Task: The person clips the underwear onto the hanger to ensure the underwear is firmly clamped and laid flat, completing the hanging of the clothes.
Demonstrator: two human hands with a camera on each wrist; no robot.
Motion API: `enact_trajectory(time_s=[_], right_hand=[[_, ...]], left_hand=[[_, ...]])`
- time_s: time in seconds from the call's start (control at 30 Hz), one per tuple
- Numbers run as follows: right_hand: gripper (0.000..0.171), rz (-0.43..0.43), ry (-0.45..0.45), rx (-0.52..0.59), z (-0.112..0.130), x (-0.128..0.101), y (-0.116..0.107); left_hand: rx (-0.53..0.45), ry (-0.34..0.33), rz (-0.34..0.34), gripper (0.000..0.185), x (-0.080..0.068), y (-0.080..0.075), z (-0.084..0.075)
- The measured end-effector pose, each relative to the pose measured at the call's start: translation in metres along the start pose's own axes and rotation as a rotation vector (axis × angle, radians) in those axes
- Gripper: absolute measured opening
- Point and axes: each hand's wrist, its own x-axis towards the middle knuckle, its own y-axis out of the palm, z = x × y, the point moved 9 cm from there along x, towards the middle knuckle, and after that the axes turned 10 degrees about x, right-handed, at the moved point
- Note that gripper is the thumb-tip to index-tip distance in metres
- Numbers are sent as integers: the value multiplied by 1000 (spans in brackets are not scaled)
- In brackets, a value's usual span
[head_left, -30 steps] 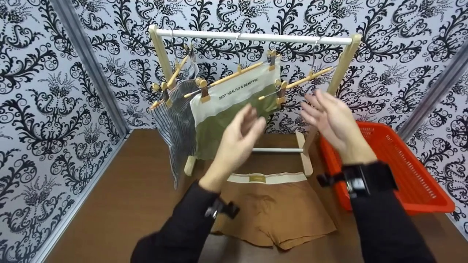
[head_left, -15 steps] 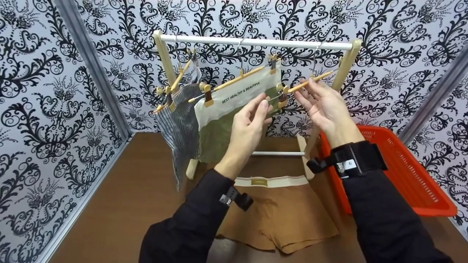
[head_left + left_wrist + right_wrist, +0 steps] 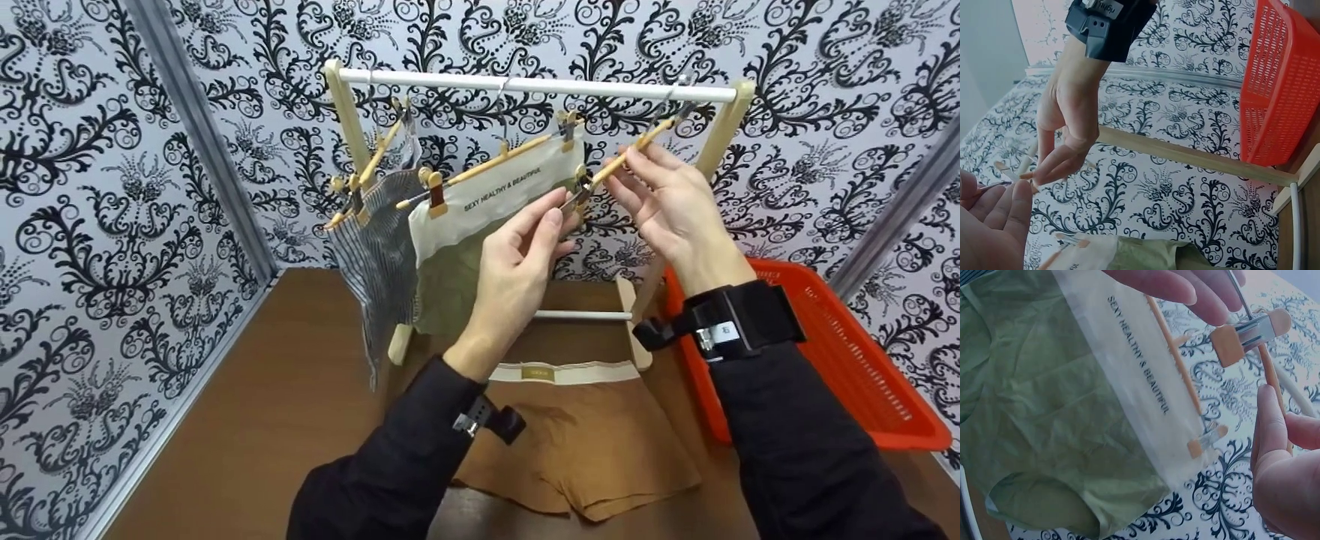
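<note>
Upper centre on the rack [image 3: 536, 84], both hands' fingers pinch an empty clip hanger [image 3: 626, 154]; two garments hang, brown shorts [image 3: 577, 442] lie unhung on the table [image 3: 262, 420].

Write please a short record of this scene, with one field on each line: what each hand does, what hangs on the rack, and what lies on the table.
left hand: fingertips pinch the near clip end of the empty hanger
right hand: fingers hold the wooden bar of the same hanger
rack: white rail on wooden posts; three clip hangers
hanging: striped cloth; green underwear with white printed band
table: brown shorts lying flat; red basket at right
</note>
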Motion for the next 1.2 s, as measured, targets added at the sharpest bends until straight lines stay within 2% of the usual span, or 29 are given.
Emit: enact_trajectory(time_s=[0.1, 0.23, 0.43, 0.6, 0.77, 0.93, 1.07, 1.2], right_hand=[[40, 38, -14, -31, 2, -3, 10], [44, 98, -16, -93, 1, -7, 16], [48, 172, -6, -193, -4, -15, 10], [52, 196, 16, -277, -12, -23, -7], [55, 217, 23, -385, -20, -35, -31], [54, 208, 13, -532, -33, -51, -58], [61, 179, -6, -602, -43, -64, -79], [57, 156, -48, -621, -51, -74, -96]], left_hand=[[-4, 28, 6, 36, -4, 0, -6], [48, 74, 18, 35, -13, -2, -11], [137, 130, 67, 34, -34, 0, -8], [230, 146, 161, 36, -54, 5, 4], [275, 210, 262, 35, -77, 13, 15], [384, 263, 370, 34, -103, 20, 28], [456, 252, 461, 35, -118, 24, 40], [493, 200, 527, 36, -126, 25, 57]])
